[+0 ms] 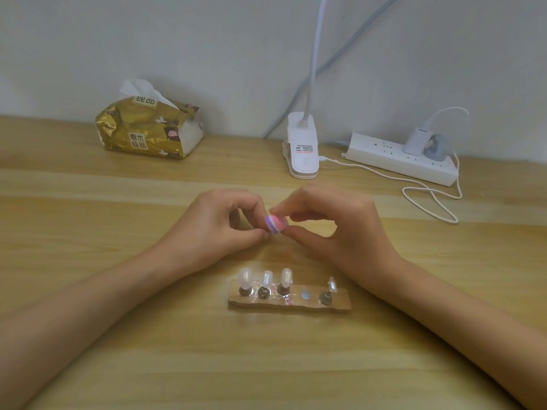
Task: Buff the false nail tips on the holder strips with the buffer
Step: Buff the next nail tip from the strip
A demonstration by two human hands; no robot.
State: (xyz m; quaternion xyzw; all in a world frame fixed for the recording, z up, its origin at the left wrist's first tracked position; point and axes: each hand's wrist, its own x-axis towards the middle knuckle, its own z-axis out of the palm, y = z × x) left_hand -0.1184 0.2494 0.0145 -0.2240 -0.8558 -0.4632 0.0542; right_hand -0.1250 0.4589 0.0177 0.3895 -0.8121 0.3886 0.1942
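- The right hand (334,223) pinches the pink-and-purple striped buffer (276,224) between thumb and fingertips.
- The left hand (216,226) curls in at the buffer's left edge; whether it grips anything is hidden.
- The holder strip (290,303) lies just nearer, carrying four nail tips (245,276).
- The tissue pack (148,128) reads "原木纯品"; the lamp clip (302,146) label is illegible.

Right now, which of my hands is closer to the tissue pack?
Left. Your left hand is nearer, on your side of the tissue pack and a little to its right. Your right hand, pinching the buffer, lies farther right, beyond the left hand.
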